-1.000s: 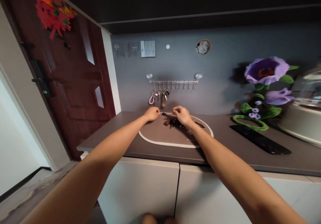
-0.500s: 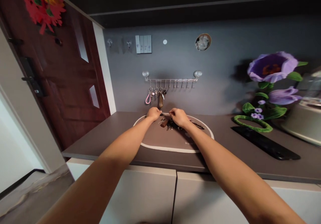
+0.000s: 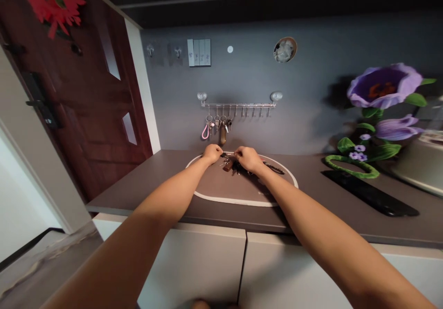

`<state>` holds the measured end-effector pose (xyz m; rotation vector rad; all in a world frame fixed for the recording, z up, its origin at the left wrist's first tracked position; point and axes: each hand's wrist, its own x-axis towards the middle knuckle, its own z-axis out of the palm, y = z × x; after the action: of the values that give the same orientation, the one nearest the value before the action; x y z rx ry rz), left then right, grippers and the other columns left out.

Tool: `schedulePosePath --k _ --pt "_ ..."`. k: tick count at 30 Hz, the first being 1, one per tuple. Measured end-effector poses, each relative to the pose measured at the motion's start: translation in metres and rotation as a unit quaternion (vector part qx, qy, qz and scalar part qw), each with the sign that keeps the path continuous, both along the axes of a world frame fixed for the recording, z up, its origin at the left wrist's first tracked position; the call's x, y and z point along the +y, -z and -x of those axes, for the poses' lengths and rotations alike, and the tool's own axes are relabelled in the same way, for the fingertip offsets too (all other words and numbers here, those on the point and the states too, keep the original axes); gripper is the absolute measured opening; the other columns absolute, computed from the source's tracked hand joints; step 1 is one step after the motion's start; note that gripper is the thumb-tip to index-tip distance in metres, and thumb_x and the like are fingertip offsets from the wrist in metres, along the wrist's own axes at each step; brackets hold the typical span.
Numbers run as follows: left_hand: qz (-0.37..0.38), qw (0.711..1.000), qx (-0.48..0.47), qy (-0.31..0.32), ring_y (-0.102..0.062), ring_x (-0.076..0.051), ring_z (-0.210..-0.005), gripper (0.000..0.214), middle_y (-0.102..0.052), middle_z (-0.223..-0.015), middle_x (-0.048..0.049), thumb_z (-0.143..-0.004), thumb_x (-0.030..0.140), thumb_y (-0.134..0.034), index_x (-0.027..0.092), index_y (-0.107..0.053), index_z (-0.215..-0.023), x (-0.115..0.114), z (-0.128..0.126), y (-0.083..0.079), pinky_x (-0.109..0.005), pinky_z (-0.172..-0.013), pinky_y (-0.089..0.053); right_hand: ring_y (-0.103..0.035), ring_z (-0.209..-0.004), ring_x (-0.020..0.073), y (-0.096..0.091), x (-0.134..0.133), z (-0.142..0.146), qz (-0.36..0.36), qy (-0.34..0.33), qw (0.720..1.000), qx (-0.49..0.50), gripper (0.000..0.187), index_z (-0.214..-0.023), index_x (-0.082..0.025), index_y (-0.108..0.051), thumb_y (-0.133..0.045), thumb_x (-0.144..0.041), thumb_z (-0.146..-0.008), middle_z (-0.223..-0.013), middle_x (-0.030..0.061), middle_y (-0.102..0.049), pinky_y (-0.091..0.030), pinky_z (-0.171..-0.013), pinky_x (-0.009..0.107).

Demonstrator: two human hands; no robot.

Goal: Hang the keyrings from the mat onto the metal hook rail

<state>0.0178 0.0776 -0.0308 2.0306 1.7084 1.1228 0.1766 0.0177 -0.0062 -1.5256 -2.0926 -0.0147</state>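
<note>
Behind the key bunch point(image 3: 229, 164), hook rail point(image 3: 238, 105); rightward, purple flowers point(image 3: 384, 87).

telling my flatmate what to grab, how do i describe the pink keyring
On the grey wall above the counter is a metal hook rail. The pink keyring hangs at its left end, the only pink loop beside metal keys and a brown fob.
</note>
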Motion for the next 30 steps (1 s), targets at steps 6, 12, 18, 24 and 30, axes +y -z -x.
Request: schedulePosePath --k 6,12,18,24,30 --pt "0.001 0.995 -0.097 0.015 -0.057 -0.012 -0.065 0.012 -0.067 -0.074 -0.0061 -0.069 0.014 -0.056 0.013 -0.068 -0.072 -0.010 0.002 -0.006 -0.023 -0.065 -0.042 -0.059 -0.086 0.0164 0.000 -0.001 0.000 0.002 0.003 1.000 -0.003 0.022 -0.089 -0.018 -0.064 -0.045 -0.024 -0.079 -0.093 0.0069 -0.066 -0.038 -0.073 0.022" --pt "0.012 0.980 -0.188 0.058 -0.054 -0.010 -0.060 0.009 -0.065 -0.069 -0.0043 -0.069 0.013 -0.057 0.011 -0.065 -0.069 -0.021 -0.005 -0.021 -0.024 -0.066 -0.044 -0.059 -0.083 0.0154 -0.001 -0.003 -0.001 0.003 0.008 1.000 -0.005 0.022 -0.088 -0.017 -0.064 -0.044 -0.019 -0.078 -0.091 0.0072 -0.066 -0.038 -0.072 0.021" --pt "0.068 0.957 -0.264 0.096 -0.052 -0.006 -0.055 0.005 -0.061 -0.061 -0.0011 -0.071 0.014 -0.060 0.011 -0.063 -0.068 -0.032 -0.010 -0.038 -0.022 -0.065 -0.046 -0.059 -0.082 0.0161 -0.002 -0.004 -0.001 -0.014 0.003 1.000 0.023 0.020 -0.085 -0.017 -0.064 -0.045 -0.018 -0.077 -0.089 0.0073 -0.066 -0.039 -0.073 0.023" --pt "0.133 0.918 -0.349 0.134 -0.056 -0.005 -0.060 0.006 -0.063 -0.067 -0.0023 -0.075 0.010 -0.056 0.010 -0.062 -0.076 -0.044 -0.013 -0.049 -0.022 -0.071 -0.048 -0.058 -0.082 0.0141 -0.004 -0.007 0.001 -0.037 -0.017 0.989 0.141 0.020 -0.090 -0.017 -0.062 -0.047 -0.023 -0.078 -0.089 0.0054 -0.065 -0.040 -0.077 0.025" --pt "0.139 0.904 -0.366 0.172 -0.057 -0.005 -0.063 0.004 -0.064 -0.071 -0.0027 -0.074 0.009 -0.057 0.011 -0.061 -0.075 -0.048 -0.014 -0.051 -0.023 -0.074 -0.048 -0.057 -0.078 0.0120 -0.006 -0.007 0.002 -0.040 -0.062 0.959 0.273 0.021 -0.088 -0.015 -0.060 -0.050 -0.028 -0.076 -0.088 0.0042 -0.064 -0.042 -0.076 0.025"
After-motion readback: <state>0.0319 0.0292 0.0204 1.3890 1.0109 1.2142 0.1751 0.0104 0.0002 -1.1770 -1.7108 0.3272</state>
